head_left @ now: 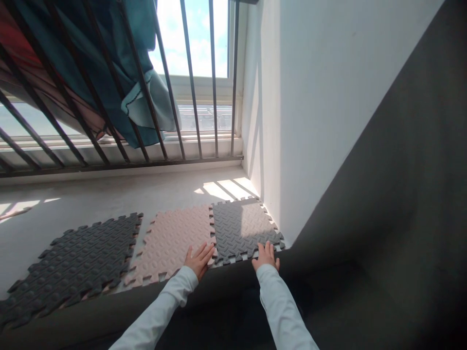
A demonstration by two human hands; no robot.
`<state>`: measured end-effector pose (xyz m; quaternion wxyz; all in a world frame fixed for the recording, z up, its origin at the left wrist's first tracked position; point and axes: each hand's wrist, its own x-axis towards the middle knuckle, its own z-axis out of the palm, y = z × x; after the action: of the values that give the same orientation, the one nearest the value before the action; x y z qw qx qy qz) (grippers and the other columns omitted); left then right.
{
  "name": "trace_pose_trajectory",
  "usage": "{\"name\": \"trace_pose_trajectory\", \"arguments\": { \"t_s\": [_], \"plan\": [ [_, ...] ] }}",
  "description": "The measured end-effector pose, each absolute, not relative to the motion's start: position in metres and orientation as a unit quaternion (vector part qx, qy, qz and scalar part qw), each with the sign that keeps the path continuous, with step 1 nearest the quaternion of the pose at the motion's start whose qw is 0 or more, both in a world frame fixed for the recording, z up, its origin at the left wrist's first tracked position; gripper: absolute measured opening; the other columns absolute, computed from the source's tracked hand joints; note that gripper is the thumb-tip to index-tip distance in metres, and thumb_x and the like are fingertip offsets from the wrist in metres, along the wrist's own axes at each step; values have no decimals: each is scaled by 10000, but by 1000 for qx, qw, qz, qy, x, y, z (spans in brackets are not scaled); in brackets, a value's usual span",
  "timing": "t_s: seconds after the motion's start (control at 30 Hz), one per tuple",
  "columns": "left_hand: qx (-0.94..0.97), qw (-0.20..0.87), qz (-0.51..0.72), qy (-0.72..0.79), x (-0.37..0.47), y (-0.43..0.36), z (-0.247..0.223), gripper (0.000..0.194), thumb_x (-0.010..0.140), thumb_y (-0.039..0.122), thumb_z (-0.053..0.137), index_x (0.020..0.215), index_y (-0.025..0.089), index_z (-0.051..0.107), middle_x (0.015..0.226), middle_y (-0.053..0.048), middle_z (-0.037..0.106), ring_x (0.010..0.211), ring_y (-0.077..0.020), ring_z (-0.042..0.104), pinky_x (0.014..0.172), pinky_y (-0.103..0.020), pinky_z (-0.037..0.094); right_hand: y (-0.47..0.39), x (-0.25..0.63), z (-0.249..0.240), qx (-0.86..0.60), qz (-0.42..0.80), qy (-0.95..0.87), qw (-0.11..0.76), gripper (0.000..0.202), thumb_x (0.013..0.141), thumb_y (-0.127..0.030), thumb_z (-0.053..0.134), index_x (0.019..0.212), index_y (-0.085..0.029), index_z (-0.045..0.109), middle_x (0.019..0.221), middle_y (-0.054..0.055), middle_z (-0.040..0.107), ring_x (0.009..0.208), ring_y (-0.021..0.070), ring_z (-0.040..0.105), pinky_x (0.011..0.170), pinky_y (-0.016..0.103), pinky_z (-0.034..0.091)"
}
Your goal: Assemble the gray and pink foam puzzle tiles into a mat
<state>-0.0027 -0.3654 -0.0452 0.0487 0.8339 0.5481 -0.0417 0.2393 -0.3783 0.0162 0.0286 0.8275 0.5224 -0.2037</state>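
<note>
My left hand [199, 260] lies flat with fingers stretched on the near right corner of a pink foam puzzle mat [178, 233]. On the near edge of a grey foam puzzle mat [233, 231], my right hand [266, 256] rests with its fingers apart. The grey mat sits against the right side of the pink one, their toothed edges meeting; whether every tooth is locked cannot be made out. A darker grey foam puzzle mat [80, 260] lies to the left, with a narrow gap between it and the pink mat.
The mats lie on a pale window ledge [160, 187] that drops off at its near edge. A white wall [314, 97] bounds the right side. Behind stands a dark metal railing [197, 116], with teal cloth [109, 63] hanging behind its bars. A thin stick-like object [16, 213] lies far left.
</note>
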Motion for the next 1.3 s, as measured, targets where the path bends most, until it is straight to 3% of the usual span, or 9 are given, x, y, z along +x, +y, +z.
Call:
{"name": "trace_pose_trajectory", "arguments": {
  "t_s": [0.33, 0.53, 0.67, 0.77, 0.9, 0.97, 1.13, 1.3],
  "plan": [
    [809, 83, -56, 579, 13, -370, -37, 611, 730, 155, 281, 1303, 360, 230, 1384, 73, 226, 1283, -231, 148, 969, -601, 57, -375, 237, 14, 830, -205, 517, 35, 603, 682, -218, 466, 1264, -256, 310, 1425, 70, 95, 1285, 190, 58, 970, 438, 220],
    [816, 134, -63, 558, 17, -374, -14, 581, 764, 428, 306, 1319, 276, 228, 1410, 18, 149, 1280, -283, 117, 931, -648, 75, -375, 237, 12, 830, -198, 520, 29, 603, 671, -214, 458, 1255, -260, 319, 1422, 68, 111, 1284, 190, 69, 966, 441, 223],
    [802, 164, -58, 571, 22, -359, -5, 472, 807, 369, 224, 1256, 313, 361, 1378, 27, 275, 1258, -250, 204, 936, -601, 168, -376, 236, 12, 832, -194, 519, 28, 603, 676, -215, 459, 1260, -253, 314, 1422, 70, 107, 1284, 190, 72, 966, 438, 227],
    [777, 146, -51, 610, 27, -344, -6, 510, 795, 369, 272, 1296, 276, 295, 1407, -11, 210, 1263, -241, 197, 946, -555, 204, -377, 236, 14, 831, -195, 520, 32, 611, 681, -213, 461, 1269, -256, 301, 1424, 66, 99, 1284, 185, 71, 965, 438, 232],
    [752, 140, -69, 641, 31, -335, -11, 503, 811, 396, 253, 1308, 322, 235, 1425, 11, 136, 1284, -252, 116, 937, -610, 143, -377, 238, 15, 827, -202, 522, 45, 622, 684, -218, 468, 1277, -263, 287, 1426, 60, 86, 1285, 180, 64, 968, 435, 230],
    [752, 138, -69, 640, 33, -332, -10, 488, 811, 389, 264, 1295, 331, 263, 1420, 15, 164, 1282, -252, 123, 936, -613, 148, -377, 238, 15, 827, -202, 523, 50, 627, 682, -217, 469, 1279, -265, 283, 1427, 59, 82, 1286, 180, 58, 971, 433, 226],
    [747, 146, -65, 645, 42, -311, 7, 452, 794, 397, 323, 1206, 253, 439, 1322, -69, 383, 1196, -241, 322, 929, -496, 290, -377, 236, 15, 829, -188, 524, 49, 614, 680, -203, 458, 1275, -237, 304, 1421, 80, 112, 1284, 193, 76, 979, 429, 210],
    [723, 135, -53, 675, 42, -284, 1, 549, 809, 349, 290, 1332, 213, 196, 1427, -25, 134, 1277, -209, 167, 981, -487, 233, -378, 237, 6, 834, -146, 531, 43, 596, 668, -182, 438, 1250, -266, 340, 1409, 63, 173, 1275, 187, 135, 959, 434, 246]
  ]
}}
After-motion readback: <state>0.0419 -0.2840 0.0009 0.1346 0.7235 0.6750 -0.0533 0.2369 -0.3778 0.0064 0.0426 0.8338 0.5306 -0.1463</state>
